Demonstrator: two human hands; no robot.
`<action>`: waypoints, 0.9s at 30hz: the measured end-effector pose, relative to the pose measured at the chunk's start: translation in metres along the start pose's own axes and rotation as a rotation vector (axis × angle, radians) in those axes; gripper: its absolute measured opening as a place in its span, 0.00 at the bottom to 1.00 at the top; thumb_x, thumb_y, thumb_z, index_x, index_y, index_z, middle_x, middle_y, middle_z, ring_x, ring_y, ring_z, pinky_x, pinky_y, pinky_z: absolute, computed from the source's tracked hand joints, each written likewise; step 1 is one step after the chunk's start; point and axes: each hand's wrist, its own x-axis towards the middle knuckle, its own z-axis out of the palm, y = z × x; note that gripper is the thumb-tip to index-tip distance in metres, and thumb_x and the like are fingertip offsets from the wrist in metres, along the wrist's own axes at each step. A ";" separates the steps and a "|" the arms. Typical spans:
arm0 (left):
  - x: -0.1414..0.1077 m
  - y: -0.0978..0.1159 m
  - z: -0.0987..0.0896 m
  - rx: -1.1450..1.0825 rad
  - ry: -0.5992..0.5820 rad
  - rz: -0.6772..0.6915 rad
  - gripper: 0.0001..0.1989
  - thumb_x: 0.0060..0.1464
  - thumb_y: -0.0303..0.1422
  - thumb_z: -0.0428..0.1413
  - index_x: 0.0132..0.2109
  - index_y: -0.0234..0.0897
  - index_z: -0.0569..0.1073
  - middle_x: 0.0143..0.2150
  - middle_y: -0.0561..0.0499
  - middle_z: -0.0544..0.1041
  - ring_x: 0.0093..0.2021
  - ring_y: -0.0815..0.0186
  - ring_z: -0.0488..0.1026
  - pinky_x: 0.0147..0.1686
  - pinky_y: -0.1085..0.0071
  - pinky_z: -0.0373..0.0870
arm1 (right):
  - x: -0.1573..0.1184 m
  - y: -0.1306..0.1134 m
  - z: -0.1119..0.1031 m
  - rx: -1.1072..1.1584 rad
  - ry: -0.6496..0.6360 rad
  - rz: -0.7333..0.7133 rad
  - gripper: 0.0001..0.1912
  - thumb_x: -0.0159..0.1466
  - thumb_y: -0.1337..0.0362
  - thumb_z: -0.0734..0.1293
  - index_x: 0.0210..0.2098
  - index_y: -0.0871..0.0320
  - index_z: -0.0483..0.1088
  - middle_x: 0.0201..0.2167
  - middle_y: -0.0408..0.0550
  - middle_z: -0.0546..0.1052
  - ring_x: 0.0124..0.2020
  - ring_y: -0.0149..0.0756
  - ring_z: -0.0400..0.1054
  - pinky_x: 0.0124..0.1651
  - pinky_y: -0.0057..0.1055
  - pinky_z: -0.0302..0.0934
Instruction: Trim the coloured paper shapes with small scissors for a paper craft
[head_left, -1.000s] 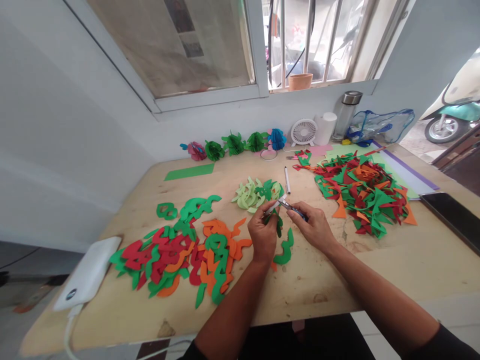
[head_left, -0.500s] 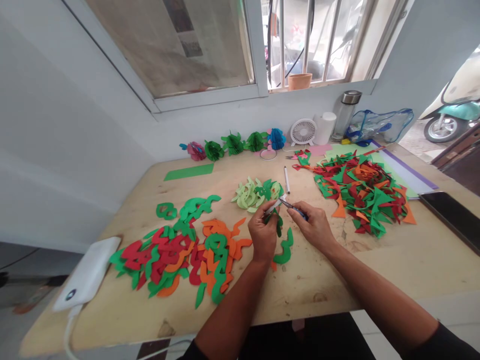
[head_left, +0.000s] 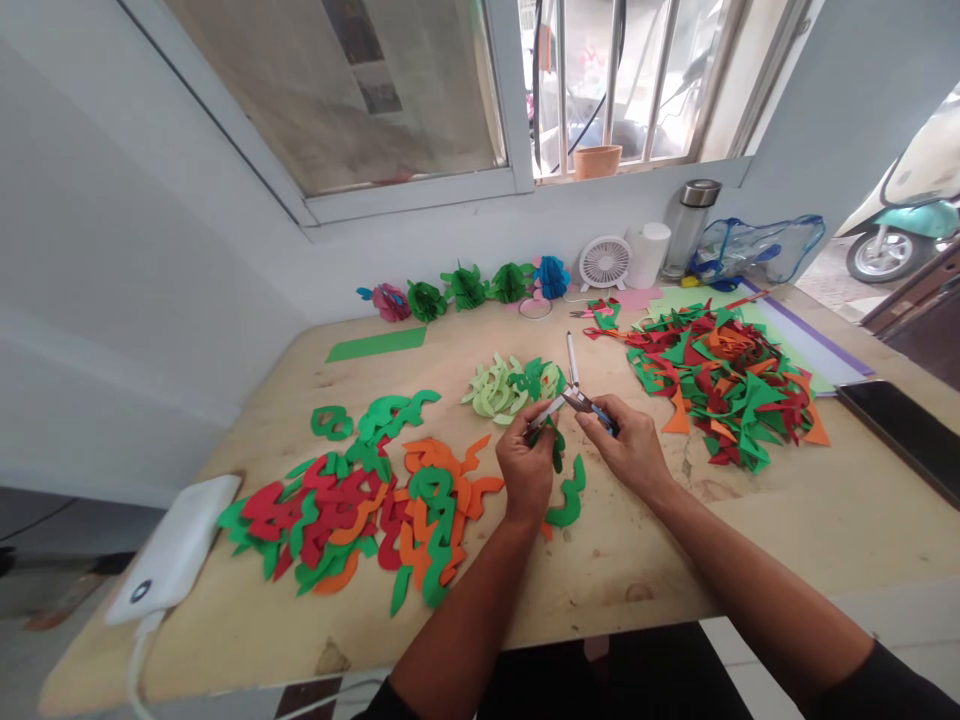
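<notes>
Scissors [head_left: 590,407]: spread wider than before, just nearside of the pen [head_left: 572,356]; seemingly between snips
Left hand [head_left: 527,462]: pinching white strip [head_left: 550,412], nearside-left of pen
Right hand [head_left: 628,442]: gripping scissors, nearside-right of pen

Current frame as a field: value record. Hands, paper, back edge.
left hand: holds white piece and green paper
right hand: holds scissors, blades at white piece
table left: red, orange, green cutouts
table centre: pale-green cutouts, pen
table right: mixed-colour scraps, phone
back edge: folded-paper figures, fan, bottle
</notes>
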 end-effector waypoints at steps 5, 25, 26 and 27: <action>-0.001 0.002 0.002 -0.008 0.023 0.001 0.14 0.44 0.37 0.60 0.38 0.34 0.76 0.18 0.59 0.67 0.14 0.78 0.60 0.15 0.80 0.60 | 0.007 0.005 -0.008 0.061 0.122 0.037 0.15 0.59 0.53 0.62 0.31 0.59 0.70 0.17 0.38 0.62 0.20 0.27 0.53 0.23 0.24 0.47; -0.009 -0.007 0.000 0.146 -0.130 0.154 0.12 0.48 0.33 0.58 0.41 0.39 0.77 0.21 0.54 0.72 0.20 0.73 0.66 0.21 0.77 0.63 | 0.004 0.005 0.000 0.281 -0.026 0.040 0.11 0.57 0.57 0.65 0.31 0.60 0.71 0.18 0.38 0.63 0.19 0.25 0.53 0.22 0.24 0.48; -0.009 -0.008 0.000 0.146 -0.140 0.151 0.12 0.48 0.33 0.58 0.41 0.39 0.77 0.21 0.54 0.72 0.20 0.73 0.66 0.21 0.77 0.63 | 0.004 0.005 0.001 0.270 -0.022 0.035 0.11 0.57 0.57 0.65 0.30 0.60 0.71 0.18 0.38 0.63 0.19 0.25 0.53 0.22 0.24 0.48; -0.009 -0.008 0.000 0.145 -0.150 0.147 0.12 0.48 0.34 0.58 0.42 0.39 0.77 0.22 0.54 0.73 0.20 0.73 0.67 0.21 0.77 0.63 | 0.003 0.005 0.001 0.258 -0.016 0.029 0.11 0.57 0.57 0.64 0.30 0.60 0.71 0.18 0.38 0.63 0.19 0.25 0.53 0.21 0.24 0.48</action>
